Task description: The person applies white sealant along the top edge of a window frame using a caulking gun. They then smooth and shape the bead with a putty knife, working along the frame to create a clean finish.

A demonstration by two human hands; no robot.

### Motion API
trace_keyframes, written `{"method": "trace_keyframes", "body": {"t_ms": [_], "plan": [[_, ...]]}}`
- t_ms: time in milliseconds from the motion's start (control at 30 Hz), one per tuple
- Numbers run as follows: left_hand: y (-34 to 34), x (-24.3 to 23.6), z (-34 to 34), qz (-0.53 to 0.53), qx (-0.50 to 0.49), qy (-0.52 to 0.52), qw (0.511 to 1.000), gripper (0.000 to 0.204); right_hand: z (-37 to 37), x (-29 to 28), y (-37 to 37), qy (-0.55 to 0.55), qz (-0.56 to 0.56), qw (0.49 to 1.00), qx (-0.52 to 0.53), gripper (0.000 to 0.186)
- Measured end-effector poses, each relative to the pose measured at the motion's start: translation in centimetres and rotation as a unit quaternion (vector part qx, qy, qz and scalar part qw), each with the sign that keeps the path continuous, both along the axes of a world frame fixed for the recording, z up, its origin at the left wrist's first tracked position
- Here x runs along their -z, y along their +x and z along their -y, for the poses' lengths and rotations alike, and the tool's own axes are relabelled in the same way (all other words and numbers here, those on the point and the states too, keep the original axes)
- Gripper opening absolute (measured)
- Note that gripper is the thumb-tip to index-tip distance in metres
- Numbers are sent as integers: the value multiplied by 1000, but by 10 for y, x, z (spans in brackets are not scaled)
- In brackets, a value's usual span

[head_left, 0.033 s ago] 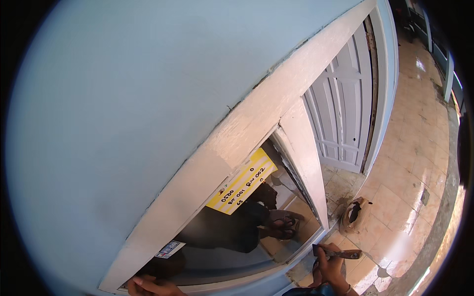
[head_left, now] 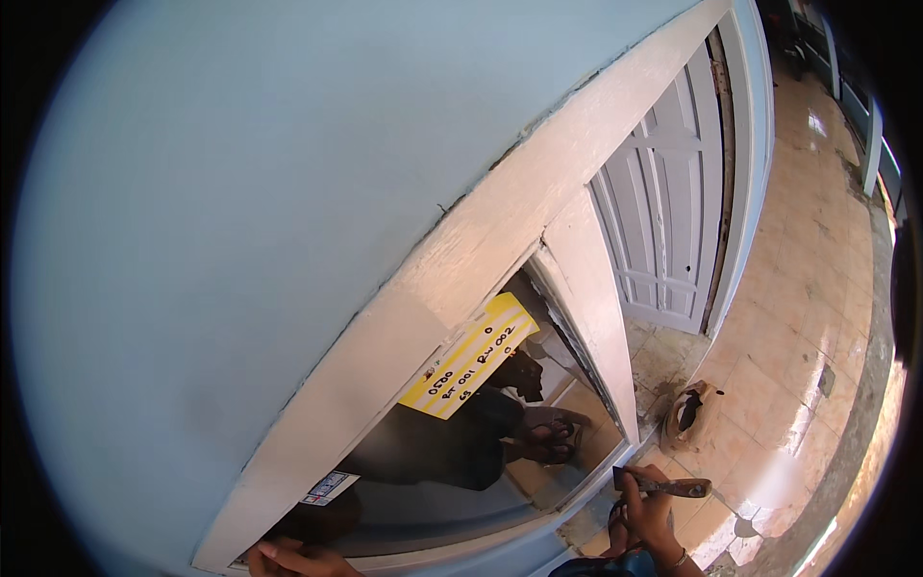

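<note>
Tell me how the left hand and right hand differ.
The left hand shows no tool, fingers at the frame's lower end; the right hand holds a scraper. The left hand is cut off by the picture's lower edge; the right hand shows down to the wrist. Both are gloveless.

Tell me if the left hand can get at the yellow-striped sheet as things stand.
Probably yes: the left hand is by the window frame, and nothing visible blocks the way to the yellow-striped sheet.
</note>
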State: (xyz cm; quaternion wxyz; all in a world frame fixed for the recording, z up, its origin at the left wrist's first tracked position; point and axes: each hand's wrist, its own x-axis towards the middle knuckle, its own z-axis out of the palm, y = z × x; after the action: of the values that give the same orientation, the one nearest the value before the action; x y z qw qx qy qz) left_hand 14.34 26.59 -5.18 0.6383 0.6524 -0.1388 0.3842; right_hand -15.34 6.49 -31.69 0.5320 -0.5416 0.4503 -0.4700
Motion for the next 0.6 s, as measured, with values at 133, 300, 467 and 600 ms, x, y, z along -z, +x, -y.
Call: {"method": "trace_keyframes", "body": {"t_ms": [133, 300, 467, 600], "plan": [[5, 2, -6, 125, -63, 47, 989, 65, 46, -33, 12, -17, 65, 997, 35, 11], [-1, -11, 18, 334, -145, 136, 921, 31, 63, -84, 32, -90, 150, 983, 56, 7], [-76, -36, 90, 364, 160, 304, 866, 28, 55, -122, 40, -127, 190, 973, 13, 7], [-101, -66, 185, 311, 243, 420, 817, 32, 66, -150, 38, -198, 171, 965, 4, 12]]}}
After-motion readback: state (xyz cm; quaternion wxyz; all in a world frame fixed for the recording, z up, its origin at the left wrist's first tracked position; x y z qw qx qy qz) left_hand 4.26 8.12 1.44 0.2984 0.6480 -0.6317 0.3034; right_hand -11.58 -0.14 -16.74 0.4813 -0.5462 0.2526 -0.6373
